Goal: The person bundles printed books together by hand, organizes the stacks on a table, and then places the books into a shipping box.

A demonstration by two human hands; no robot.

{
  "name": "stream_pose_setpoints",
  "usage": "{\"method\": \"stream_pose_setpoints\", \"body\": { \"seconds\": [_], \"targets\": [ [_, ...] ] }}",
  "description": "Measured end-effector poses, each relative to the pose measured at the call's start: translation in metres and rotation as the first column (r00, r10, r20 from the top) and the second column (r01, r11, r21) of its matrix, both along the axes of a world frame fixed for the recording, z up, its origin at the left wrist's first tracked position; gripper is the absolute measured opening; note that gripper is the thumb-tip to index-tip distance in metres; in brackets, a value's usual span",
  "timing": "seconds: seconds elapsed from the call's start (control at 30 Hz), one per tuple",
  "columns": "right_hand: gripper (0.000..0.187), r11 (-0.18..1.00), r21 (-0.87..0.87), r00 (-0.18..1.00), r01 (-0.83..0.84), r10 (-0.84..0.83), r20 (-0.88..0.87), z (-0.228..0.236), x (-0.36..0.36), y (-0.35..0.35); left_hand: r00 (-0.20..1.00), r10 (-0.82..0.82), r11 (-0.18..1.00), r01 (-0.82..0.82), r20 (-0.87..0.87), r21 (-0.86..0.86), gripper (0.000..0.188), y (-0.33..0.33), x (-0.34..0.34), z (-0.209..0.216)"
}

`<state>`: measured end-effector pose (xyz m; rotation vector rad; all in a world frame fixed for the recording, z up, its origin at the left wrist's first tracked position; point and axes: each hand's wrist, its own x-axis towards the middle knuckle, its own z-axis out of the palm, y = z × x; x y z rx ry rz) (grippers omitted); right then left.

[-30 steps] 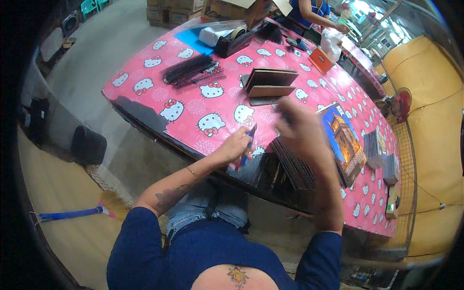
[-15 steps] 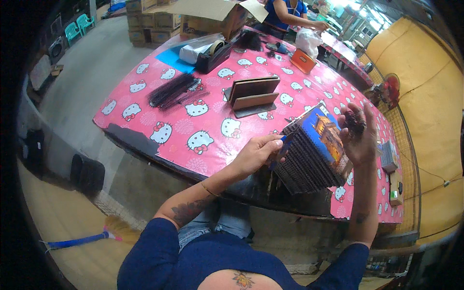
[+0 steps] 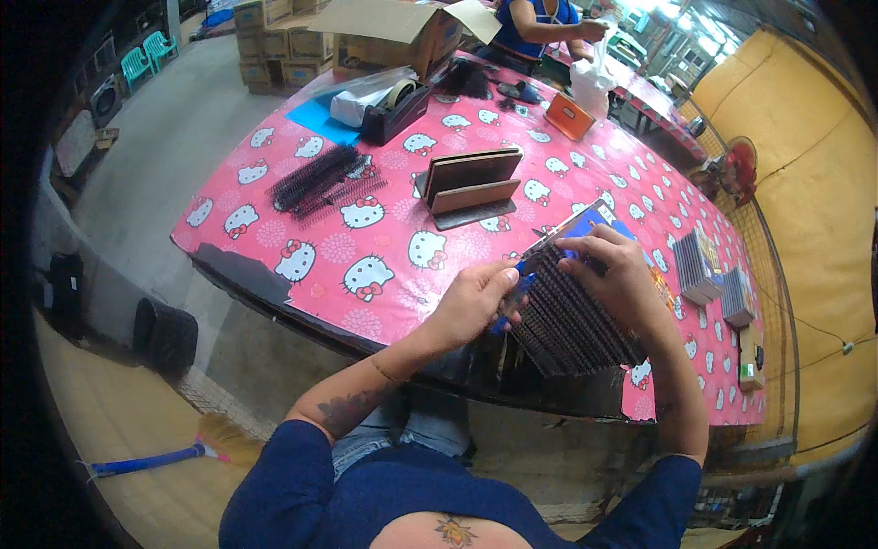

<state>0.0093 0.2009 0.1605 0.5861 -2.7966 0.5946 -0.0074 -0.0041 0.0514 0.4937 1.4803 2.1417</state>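
Note:
A stack of notebooks [image 3: 576, 316] stands at the table's near edge, its black coil-bound spines facing me and a blue picture cover on top. My left hand [image 3: 480, 306] is closed around blue-handled pliers [image 3: 521, 291] beside the stack's upper left corner. Over the top of the spines, my right hand [image 3: 613, 274] curls with thumb and fingertips drawn together at the coil ends. A dark clump of black coil scraps shows partly under its fingers; the rest is hidden by the hand.
Loose black coils [image 3: 320, 183] lie left on the pink table [image 3: 393, 311]. A brown stand [image 3: 471, 188], a tape dispenser [image 3: 398, 110] and an orange box [image 3: 569, 116] stand farther back. Bound stacks [image 3: 697, 265] sit at right. Another person [image 3: 540, 32] handles a white bag across the table.
My right hand has turned over from palm-up and come down left onto the spines, its fingers closing in. The left hand has shifted slightly with the pliers. The other person has lifted the white bag.

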Motion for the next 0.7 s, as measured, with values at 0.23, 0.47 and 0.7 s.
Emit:
{"method": "stream_pose_setpoints", "body": {
  "seconds": [0.23,0.47,0.7],
  "targets": [
    [0.023,0.999,-0.016,0.998,-0.028,0.027,-0.063,-0.006,-0.001,0.000,0.981,0.080,0.995,-0.069,-0.178,0.066,0.037,-0.001,-0.003,-0.016],
    [0.021,0.999,-0.022,0.995,-0.034,0.032,-0.094,-0.009,0.000,0.001,0.984,-0.100,0.995,0.095,0.150,0.043,0.036,-0.008,-0.003,-0.015],
    [0.021,0.999,-0.016,0.993,-0.044,0.042,-0.112,-0.010,-0.001,0.001,0.922,0.145,0.977,-0.190,-0.360,-0.095,0.037,-0.005,-0.003,-0.023]
  ]
}}
